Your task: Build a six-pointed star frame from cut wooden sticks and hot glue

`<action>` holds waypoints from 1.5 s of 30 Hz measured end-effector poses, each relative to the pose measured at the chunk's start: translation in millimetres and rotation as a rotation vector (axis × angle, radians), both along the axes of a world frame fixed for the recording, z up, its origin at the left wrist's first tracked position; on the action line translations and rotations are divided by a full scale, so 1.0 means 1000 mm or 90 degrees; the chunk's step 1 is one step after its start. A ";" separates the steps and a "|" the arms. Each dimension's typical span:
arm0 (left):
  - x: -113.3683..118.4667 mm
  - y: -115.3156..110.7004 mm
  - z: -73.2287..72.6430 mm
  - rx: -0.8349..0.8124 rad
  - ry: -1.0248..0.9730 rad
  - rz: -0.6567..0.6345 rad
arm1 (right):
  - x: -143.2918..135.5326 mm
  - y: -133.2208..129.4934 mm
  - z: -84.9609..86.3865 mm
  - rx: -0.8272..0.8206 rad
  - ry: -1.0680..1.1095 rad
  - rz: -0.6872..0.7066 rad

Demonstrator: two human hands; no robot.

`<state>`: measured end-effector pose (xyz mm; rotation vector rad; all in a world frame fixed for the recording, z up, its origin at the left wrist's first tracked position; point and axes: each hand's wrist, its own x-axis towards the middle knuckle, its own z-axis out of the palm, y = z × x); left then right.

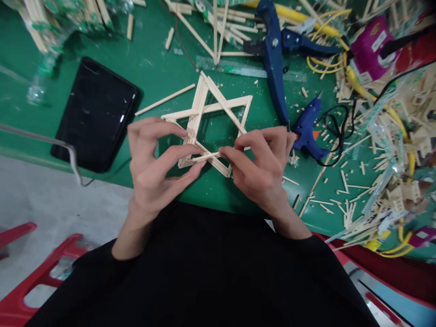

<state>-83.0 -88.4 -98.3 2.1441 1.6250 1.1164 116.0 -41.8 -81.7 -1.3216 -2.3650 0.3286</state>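
Note:
A star-shaped frame of thin wooden sticks lies on the green table in front of me. Over its lower edge, a short wooden stick is held at a slight slant. My right hand pinches the right end of this stick between thumb and forefinger. At the other end, my left hand has its fingertips closed around the stick, with another finger reaching to the frame's left side. Whether the stick touches the frame beneath it I cannot tell.
A blue glue gun lies right of my right hand, below a blue-handled cutter. A black tablet-like device rests at left. Bundled sticks occupy the far left, stick scraps the right. A loose stick lies beside the star.

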 end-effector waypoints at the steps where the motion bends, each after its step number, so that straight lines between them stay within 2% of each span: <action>1: 0.001 0.001 -0.003 -0.008 -0.007 0.003 | 0.000 0.000 -0.001 0.002 -0.003 0.001; 7: 0.002 0.008 -0.022 0.064 -0.057 -0.031 | -0.001 0.002 -0.003 -0.015 0.008 0.019; 13: 0.002 0.008 -0.025 0.057 -0.069 -0.039 | 0.000 0.002 -0.004 -0.056 0.001 0.014; 18: 0.002 0.008 -0.030 0.057 -0.067 -0.044 | 0.002 0.001 -0.008 0.036 0.007 0.039; 23: 0.004 0.007 -0.026 0.042 -0.049 -0.022 | 0.001 0.002 -0.013 0.180 0.010 0.073; 26: 0.004 0.006 -0.023 0.007 -0.043 -0.011 | 0.001 0.003 -0.014 0.219 -0.033 0.080; 30: 0.003 0.005 -0.024 0.019 -0.043 -0.013 | 0.002 0.004 -0.014 0.226 -0.054 0.087; 45: 0.000 0.007 -0.030 0.054 -0.015 -0.020 | -0.001 0.003 -0.020 0.213 0.006 0.101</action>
